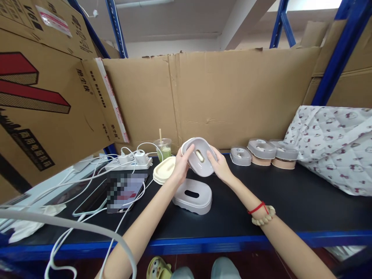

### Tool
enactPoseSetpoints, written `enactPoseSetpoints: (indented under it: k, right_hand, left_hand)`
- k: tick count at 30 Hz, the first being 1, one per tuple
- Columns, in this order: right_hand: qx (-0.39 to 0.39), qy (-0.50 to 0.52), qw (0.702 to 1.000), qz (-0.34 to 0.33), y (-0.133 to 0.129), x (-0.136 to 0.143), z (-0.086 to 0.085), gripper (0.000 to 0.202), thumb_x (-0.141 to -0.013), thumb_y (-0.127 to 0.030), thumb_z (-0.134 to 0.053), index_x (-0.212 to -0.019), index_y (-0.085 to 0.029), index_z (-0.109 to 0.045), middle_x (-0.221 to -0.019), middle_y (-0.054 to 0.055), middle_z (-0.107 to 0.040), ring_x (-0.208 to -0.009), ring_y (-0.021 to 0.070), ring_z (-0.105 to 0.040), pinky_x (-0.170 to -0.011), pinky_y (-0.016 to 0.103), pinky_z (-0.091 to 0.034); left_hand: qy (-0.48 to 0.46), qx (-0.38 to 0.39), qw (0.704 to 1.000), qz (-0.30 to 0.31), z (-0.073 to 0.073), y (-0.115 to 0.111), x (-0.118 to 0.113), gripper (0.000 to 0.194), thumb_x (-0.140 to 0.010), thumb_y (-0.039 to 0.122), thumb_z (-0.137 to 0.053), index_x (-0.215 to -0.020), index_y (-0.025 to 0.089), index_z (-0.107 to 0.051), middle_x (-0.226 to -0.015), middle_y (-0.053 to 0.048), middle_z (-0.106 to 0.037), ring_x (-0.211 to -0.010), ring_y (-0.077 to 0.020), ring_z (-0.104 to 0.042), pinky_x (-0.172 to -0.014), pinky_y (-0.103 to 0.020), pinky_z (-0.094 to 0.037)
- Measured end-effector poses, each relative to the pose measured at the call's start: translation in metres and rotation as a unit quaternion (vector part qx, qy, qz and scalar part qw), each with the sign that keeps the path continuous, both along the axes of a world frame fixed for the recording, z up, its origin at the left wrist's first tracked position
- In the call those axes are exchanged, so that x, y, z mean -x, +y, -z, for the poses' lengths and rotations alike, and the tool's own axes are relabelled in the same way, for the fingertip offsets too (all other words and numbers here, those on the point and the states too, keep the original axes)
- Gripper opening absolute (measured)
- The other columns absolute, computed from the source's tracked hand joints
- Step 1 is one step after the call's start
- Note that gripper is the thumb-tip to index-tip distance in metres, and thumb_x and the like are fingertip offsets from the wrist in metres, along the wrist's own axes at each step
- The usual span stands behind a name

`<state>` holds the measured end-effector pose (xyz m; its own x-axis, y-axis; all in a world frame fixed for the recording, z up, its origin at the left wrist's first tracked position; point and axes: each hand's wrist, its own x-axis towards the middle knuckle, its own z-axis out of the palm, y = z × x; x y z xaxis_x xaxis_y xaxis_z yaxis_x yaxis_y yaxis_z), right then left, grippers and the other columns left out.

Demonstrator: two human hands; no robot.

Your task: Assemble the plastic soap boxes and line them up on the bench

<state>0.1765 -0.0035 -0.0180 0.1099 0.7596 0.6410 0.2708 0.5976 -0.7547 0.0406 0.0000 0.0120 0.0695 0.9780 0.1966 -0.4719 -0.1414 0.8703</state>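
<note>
My left hand (pixel 181 164) and my right hand (pixel 220 166) hold a pale grey oval tray-like piece (pixel 207 166) between them, tilted, with a shiny oval part in its middle. A cream edge shows behind its upper left side. Below it, a grey oval box-like piece (pixel 203 192) with a dark slot in its top rests on the black table. Beside my left hand lies a cream oval piece (pixel 164 169).
At the left are a power strip (pixel 128 164) with white cables, a tablet (pixel 128 192) and a cup of green drink (pixel 165 152). Lidded oval boxes (pixel 261 149) and a patterned quilted bag (pixel 334 151) are at the right. Cardboard (pixel 232 97) stands behind.
</note>
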Motion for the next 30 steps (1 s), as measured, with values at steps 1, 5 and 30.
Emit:
enactPoseSetpoints:
  k: [1, 5, 30]
  right_hand:
    - [0.004, 0.006, 1.000, -0.005, -0.001, 0.001, -0.001, 0.054, -0.079, -0.061, -0.049, -0.115, -0.023, -0.062, -0.121, 0.007, -0.064, -0.118, 0.0237, -0.055, -0.101, 0.037, -0.042]
    - [0.039, 0.051, 0.998, -0.019, -0.002, 0.002, -0.005, 0.050, -0.074, -0.060, -0.055, -0.107, -0.023, -0.065, -0.114, 0.006, -0.067, -0.112, 0.0241, -0.058, -0.096, 0.037, -0.045]
    - [0.036, -0.084, 0.978, 0.186, 0.016, -0.028, 0.010, 0.052, -0.076, -0.051, -0.053, -0.118, -0.021, -0.057, -0.121, 0.013, -0.059, -0.118, 0.0317, -0.051, -0.099, 0.052, -0.039]
  left_hand:
    - [0.002, 0.005, 1.000, -0.012, 0.001, 0.000, 0.000, 0.039, -0.060, 0.037, -0.075, -0.092, 0.019, -0.062, -0.085, 0.001, -0.066, -0.079, -0.0155, -0.062, -0.066, -0.024, -0.048]
    - [0.039, -0.001, 0.999, -0.018, 0.003, 0.000, -0.001, 0.033, -0.060, 0.038, -0.072, -0.086, 0.018, -0.063, -0.080, 0.000, -0.065, -0.077, -0.0158, -0.061, -0.068, -0.025, -0.047]
    - [0.060, -0.006, 0.998, -0.025, 0.005, 0.005, 0.003, 0.021, -0.059, 0.030, -0.070, -0.074, 0.017, -0.063, -0.065, 0.002, -0.063, -0.065, -0.0144, -0.059, -0.062, -0.024, -0.046]
